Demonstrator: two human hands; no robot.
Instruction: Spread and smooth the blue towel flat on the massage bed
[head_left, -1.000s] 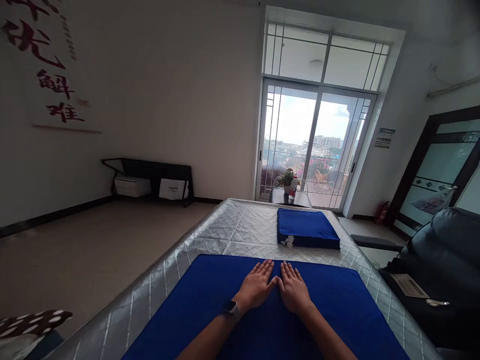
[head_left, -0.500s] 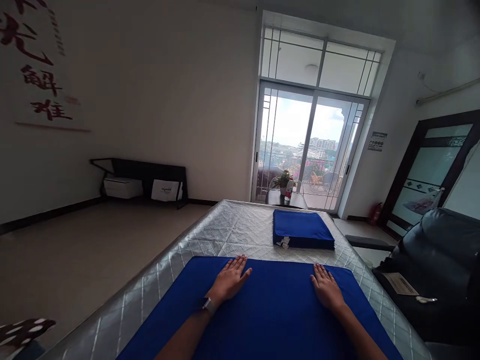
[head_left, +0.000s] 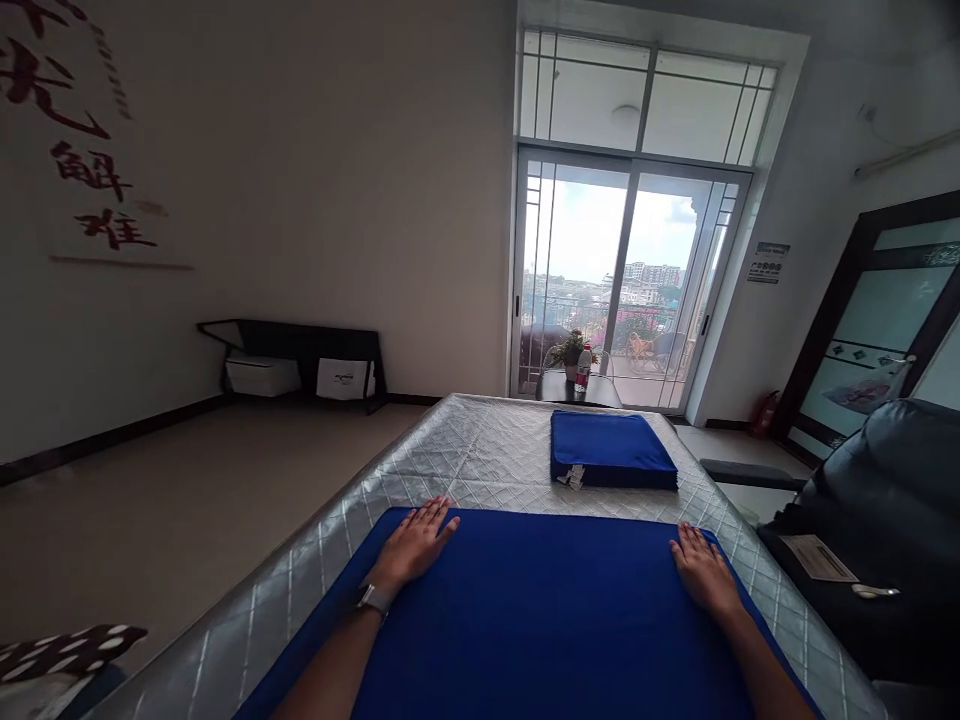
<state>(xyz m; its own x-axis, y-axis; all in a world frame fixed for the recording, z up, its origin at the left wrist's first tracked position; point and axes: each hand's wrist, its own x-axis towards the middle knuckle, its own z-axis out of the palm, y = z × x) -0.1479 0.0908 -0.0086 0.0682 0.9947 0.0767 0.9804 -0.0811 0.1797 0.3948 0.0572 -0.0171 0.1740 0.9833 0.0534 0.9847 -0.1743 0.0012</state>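
A blue cloth (head_left: 540, 610) lies spread flat over the near part of a silver quilted table cover (head_left: 427, 455). My left hand (head_left: 414, 543) rests flat near the cloth's far left corner, fingers stretched out and thumb apart. Close to the far right corner, my right hand (head_left: 703, 568) lies palm down with its fingers extended. Neither hand holds anything. Beyond the cloth sits a neat stack of folded blue cloths (head_left: 611, 445), with white tags showing at its front left corner. The near edge of the spread cloth is out of frame.
To the right is a black leather chair (head_left: 922, 500) with a card (head_left: 817, 558) and a small white object (head_left: 875, 591) on it. Behind the table's far end, a small table holds a potted plant (head_left: 572, 353) and a bottle (head_left: 583, 370). Patterned fabric (head_left: 71, 655) shows at lower left.
My hands have slid apart over the cloth, the left one leftward and the right one rightward, toward its far corners. The view has shifted slightly.
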